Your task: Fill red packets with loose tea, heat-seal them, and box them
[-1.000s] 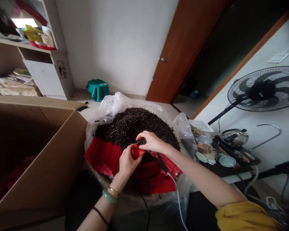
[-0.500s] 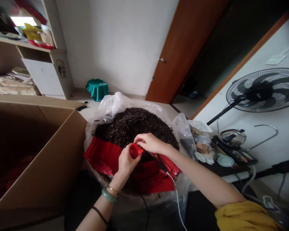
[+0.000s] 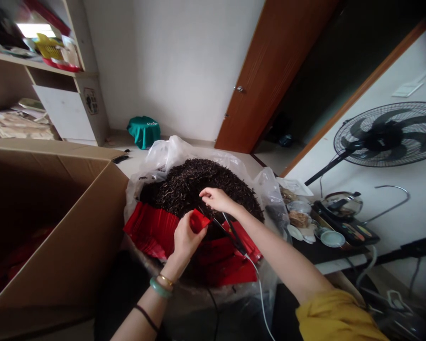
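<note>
The left hand [image 3: 186, 241] grips a small red packet [image 3: 198, 221], the right fingers [image 3: 208, 192] pinch closed beside loose black tea [image 3: 195, 177] at twelve o'clock, and one tilt could spill leaves.

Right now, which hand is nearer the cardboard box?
Left. The left hand holds a red pouch right of the cardboard box; the right hand is farther off, over loose tea leaves.

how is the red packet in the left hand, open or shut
Open, it seems: the red packet in the left hand gapes at its top, toward the right hand.
</note>
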A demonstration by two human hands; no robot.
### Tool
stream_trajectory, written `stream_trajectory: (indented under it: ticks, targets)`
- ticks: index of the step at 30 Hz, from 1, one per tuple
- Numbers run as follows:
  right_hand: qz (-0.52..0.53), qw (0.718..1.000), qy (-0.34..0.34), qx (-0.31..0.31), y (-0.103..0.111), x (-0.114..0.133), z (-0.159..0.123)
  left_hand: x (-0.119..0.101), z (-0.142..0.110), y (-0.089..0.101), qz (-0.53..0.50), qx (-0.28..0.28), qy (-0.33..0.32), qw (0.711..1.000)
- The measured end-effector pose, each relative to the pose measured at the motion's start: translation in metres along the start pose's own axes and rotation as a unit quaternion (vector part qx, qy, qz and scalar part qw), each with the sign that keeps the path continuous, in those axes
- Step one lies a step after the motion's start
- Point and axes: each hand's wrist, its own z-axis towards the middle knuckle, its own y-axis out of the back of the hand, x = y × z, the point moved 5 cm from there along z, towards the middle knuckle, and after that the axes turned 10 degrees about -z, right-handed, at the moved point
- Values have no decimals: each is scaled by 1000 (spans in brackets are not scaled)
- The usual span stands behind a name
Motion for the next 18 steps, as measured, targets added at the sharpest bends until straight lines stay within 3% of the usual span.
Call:
stream_trajectory:
  ticks: [6,9,18]
  targets:
    - [-15,997,1,71,-52,-15,38,-1,0,2,-12,-4,-5,1000]
    - [-13,996,-7,89,-68,-18,45,-3,1,3,-12,-2,-8,1000]
    - [14,995,65,67,-66,-16,14,-4,0,2,-1,10,-8,1000]
